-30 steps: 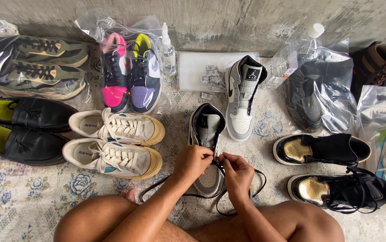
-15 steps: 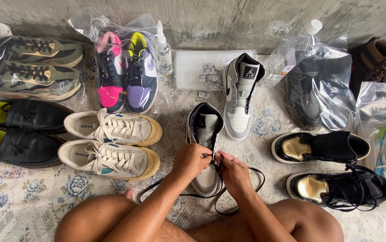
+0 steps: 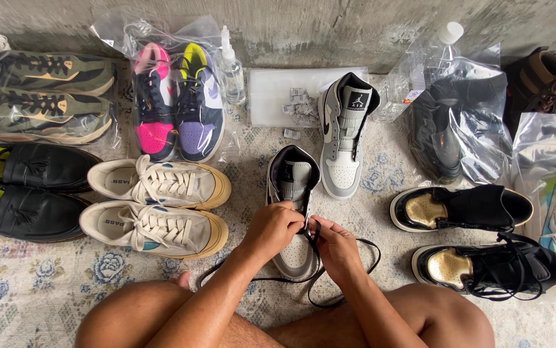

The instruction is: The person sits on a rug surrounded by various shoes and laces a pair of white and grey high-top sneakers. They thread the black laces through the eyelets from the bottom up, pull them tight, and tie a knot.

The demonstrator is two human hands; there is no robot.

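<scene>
A grey and white high-top sneaker [image 3: 293, 182] lies on the patterned rug in front of my crossed legs, toe toward me. My left hand [image 3: 273, 227] rests on its lace area, fingers pinched on the black lace [image 3: 349, 278]. Close beside it, my right hand [image 3: 333, 243] also pinches that lace at the eyelets. Loose lace ends loop over the rug by my knees. The matching sneaker [image 3: 344, 132] stands just beyond, unlaced.
Cream sneakers [image 3: 155, 205] and black loafers [image 3: 29, 190] lie at left. Bagged sneakers [image 3: 171, 100] and olive ones [image 3: 42, 96] sit behind them. Black and gold shoes [image 3: 478, 238] lie at right, with bagged shoes [image 3: 455, 116], brown boots [image 3: 546, 80], a spray bottle [image 3: 231, 64].
Both hands have stayed on the sneaker's lace area with only small finger shifts. The view has drifted slightly.
</scene>
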